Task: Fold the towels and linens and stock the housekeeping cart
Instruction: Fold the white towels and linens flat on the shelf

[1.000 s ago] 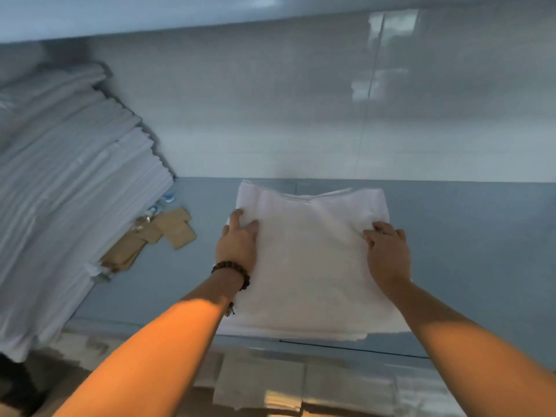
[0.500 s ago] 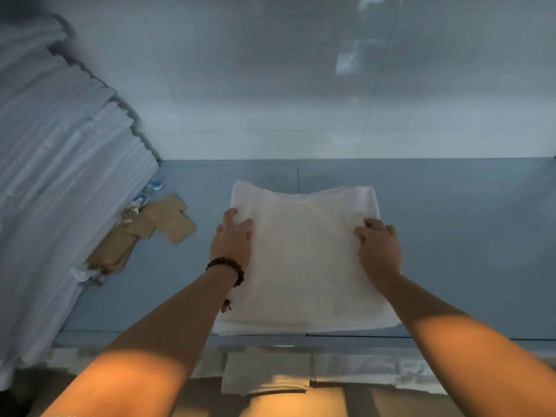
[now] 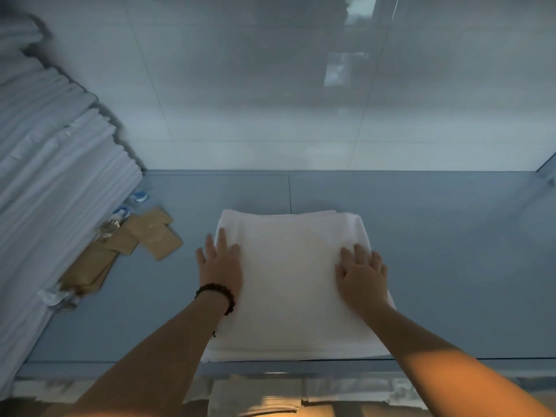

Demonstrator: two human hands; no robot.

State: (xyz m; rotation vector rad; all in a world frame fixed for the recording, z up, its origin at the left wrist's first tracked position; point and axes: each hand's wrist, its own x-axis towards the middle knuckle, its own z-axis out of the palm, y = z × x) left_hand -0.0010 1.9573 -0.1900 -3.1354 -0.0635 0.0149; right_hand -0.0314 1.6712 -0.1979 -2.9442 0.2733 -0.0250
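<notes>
Folded white towel (image 3: 294,296) lay flat on the blue-grey shelf (image 3: 451,266), its near edge right at the shelf's front lip and its far edge meeting the end of a seam (image 3: 289,191) in the surface. Left grip (image 3: 221,266) was spread flat with fingers straight over the towel's left edge, part on cloth, part past it. Right grip (image 3: 362,276) lay equally flat on the right side. Neither had hold of anything; both only rested on the towel. Judged the step to be seating and squaring the towel. Best done with even pressure through both palms, easing it back from the lip. Then smooth outward so the layers stay aligned, and lift straight off so the top fold does not drag. To the left stood a tall leaning stack of folded white linens (image 3: 54,176), well apart from the towel. At its foot lay brown paper sachets (image 3: 150,233), small blue-capped bottles (image 3: 140,196) and a clear bottle (image 3: 57,296). The sachets lay near my left grip, not touching. A careless sweep leftward could scatter them, and the leaning stack looked liable to slump. The glossy tiled wall (image 3: 270,85) behind limits how far back the towel can go.
</notes>
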